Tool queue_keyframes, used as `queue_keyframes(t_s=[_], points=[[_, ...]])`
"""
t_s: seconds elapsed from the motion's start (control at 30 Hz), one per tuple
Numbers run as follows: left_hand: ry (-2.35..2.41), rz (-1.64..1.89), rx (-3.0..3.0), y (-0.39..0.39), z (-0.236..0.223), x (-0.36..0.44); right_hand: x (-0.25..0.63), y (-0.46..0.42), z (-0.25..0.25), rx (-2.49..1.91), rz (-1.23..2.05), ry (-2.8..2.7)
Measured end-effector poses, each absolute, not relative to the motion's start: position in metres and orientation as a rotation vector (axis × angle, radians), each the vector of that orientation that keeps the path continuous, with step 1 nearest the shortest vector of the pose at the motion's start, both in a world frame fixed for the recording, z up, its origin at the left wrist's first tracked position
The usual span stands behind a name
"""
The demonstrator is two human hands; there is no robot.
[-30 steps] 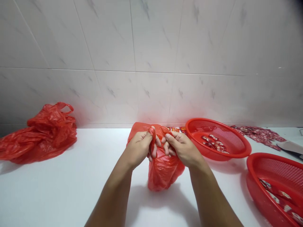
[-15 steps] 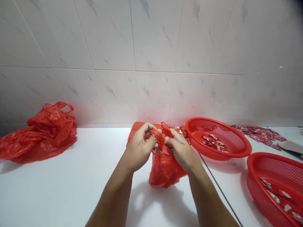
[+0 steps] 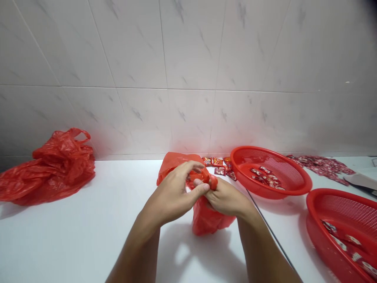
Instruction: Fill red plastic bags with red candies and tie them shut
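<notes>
A red plastic bag (image 3: 213,220) hangs bulging below my hands, resting on the white counter (image 3: 88,224). Its upper end is gathered into a tight twist or knot (image 3: 204,177). My left hand (image 3: 173,194) pinches that gathered plastic from the left, its fingers curled over the top. My right hand (image 3: 225,198) grips it from the right, pressed close against my left hand. The hands partly hide the knot, so its exact form cannot be seen. Another part of the bag (image 3: 173,167) stands up behind my left hand.
Small red packets (image 3: 216,165) lie behind the bag by the wall. A red mesh basket (image 3: 282,169) holds several packets, and a second (image 3: 338,206) sits at front right. A crumpled red bag (image 3: 50,173) lies at left. More packets (image 3: 321,169) are spread at back right.
My hands have drawn closer together, and the bag's gathered top is now pulled into a tighter knot. The bag's body has shifted slightly right, and the small packets behind it show more fully.
</notes>
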State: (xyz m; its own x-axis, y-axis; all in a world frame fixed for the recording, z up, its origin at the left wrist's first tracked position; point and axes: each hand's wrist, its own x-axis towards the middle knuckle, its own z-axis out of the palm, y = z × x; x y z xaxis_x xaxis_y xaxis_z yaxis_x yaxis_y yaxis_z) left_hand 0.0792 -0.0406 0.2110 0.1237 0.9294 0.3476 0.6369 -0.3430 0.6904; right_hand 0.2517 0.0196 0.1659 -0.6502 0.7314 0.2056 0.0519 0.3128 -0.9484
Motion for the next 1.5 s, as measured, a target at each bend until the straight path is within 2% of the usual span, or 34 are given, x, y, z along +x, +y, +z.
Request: queue_keyframes(t_s=[0.13, 0.3, 0.53, 0.73, 0.83, 0.93, 1.2, 1.5], points=[[1.428, 0.997, 2.112, -0.038, 0.210, 0.076, 0.273, 0.024, 0.172, -0.829, 1.489, -1.924], [1.467, 1.096, 2.096, -0.036, 0.211, 0.081, 0.284, 0.030, 0.174, -0.840, 1.522, -1.819], [1.328, 1.108, 2.095, -0.041, 0.210, 0.082, 0.286, 0.039, 0.173, -0.570, 1.523, -1.573], [1.247, 1.023, 1.971, -0.029, 0.199, 0.101, 0.304, 0.037, 0.179, -0.405, 1.467, -1.797], [1.250, 0.972, 1.990, -0.024, 0.197, 0.106, 0.314, 0.034, 0.185, -0.438, 1.317, -1.969], [1.335, 0.891, 1.997, -0.023, 0.197, 0.105, 0.320, 0.031, 0.189, -0.579, 1.029, -2.044], [1.212, 0.948, 1.720, -0.028, 0.198, 0.107, 0.311, 0.027, 0.189, -0.665, 0.344, -1.923], [1.056, 1.013, 1.750, -0.020, 0.201, 0.097, 0.280, 0.020, 0.183, -0.468, 0.266, -2.045]])
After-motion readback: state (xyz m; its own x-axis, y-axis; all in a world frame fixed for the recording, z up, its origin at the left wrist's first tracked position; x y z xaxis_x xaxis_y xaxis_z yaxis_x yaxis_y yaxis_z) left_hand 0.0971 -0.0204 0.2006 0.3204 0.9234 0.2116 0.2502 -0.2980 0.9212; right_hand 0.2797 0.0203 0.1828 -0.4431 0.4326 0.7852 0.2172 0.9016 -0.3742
